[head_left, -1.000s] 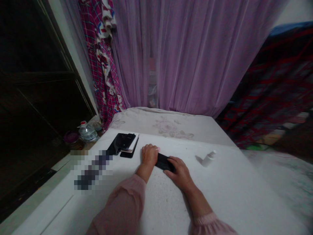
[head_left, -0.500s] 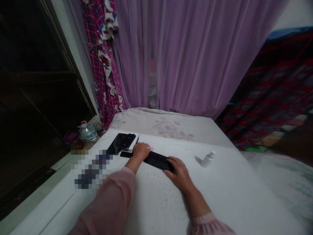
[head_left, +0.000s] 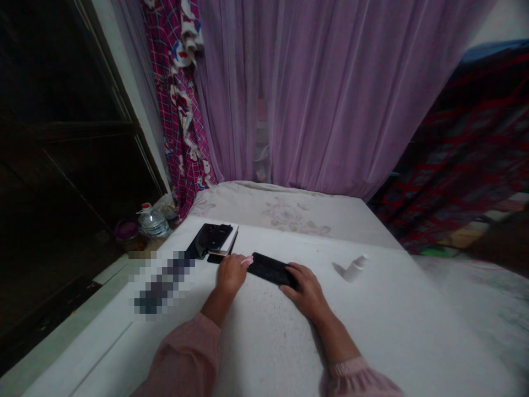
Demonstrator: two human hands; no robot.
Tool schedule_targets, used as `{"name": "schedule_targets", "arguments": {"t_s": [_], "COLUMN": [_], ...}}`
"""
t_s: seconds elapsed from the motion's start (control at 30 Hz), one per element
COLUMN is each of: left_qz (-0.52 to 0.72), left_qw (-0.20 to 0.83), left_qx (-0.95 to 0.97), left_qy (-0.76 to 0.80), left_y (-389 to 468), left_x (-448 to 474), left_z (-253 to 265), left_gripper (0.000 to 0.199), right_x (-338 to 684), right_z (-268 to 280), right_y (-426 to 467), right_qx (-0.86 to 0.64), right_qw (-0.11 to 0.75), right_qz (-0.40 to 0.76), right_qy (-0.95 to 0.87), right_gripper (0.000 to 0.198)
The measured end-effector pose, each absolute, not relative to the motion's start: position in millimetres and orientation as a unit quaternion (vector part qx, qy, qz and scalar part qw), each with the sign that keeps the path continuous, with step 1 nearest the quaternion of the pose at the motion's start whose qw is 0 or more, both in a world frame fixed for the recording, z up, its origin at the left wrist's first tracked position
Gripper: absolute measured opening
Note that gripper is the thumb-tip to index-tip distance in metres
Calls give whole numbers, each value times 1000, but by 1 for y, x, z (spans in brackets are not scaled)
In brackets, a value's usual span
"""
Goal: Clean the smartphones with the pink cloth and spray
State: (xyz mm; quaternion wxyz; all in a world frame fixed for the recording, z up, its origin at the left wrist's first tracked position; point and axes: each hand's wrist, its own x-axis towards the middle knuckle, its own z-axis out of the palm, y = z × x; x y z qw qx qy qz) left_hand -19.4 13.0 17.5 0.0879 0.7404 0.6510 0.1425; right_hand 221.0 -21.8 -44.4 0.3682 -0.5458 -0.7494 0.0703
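Observation:
A long, flat black object [head_left: 270, 268] lies on the white tabletop in front of me; its exact kind I cannot make out. My right hand [head_left: 308, 289] grips its right end, thumb on the near edge and fingers over the far edge. My left hand [head_left: 231, 272] is closed on a small pink cloth [head_left: 247, 261] at the object's left end. Just beyond that hand, a small dark phone-like device [head_left: 222, 237] rests on a white, book-like block [head_left: 231, 241]. A glossy black item [head_left: 201, 241] lies to their left.
On the right of the table [head_left: 392, 309] stands a small white spray-type bottle [head_left: 355, 268]. A pixelated patch hides something at the left. Flowered cloth [head_left: 285, 212] covers the far end, before purple curtains [head_left: 330, 99]. A water jug [head_left: 152, 221] stands beyond the left edge.
My left hand has drawn back toward me and slightly left with the pink cloth, uncovering more of the black object's left part. My right hand keeps its grip. The view has shifted slightly.

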Motion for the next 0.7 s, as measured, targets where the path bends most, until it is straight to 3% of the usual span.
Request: {"name": "schedule_targets", "arguments": {"t_s": [0.7], "left_qz": [183], "left_qw": [24], "left_qx": [790], "left_qy": [585], "left_y": [-34], "left_x": [7], "left_z": [8], "left_gripper": [28], "right_x": [222], "right_z": [-44], "right_y": [-22], "right_qx": [-548], "right_qw": [371], "right_qz": [99], "right_qy": [-743], "right_gripper": [44]}}
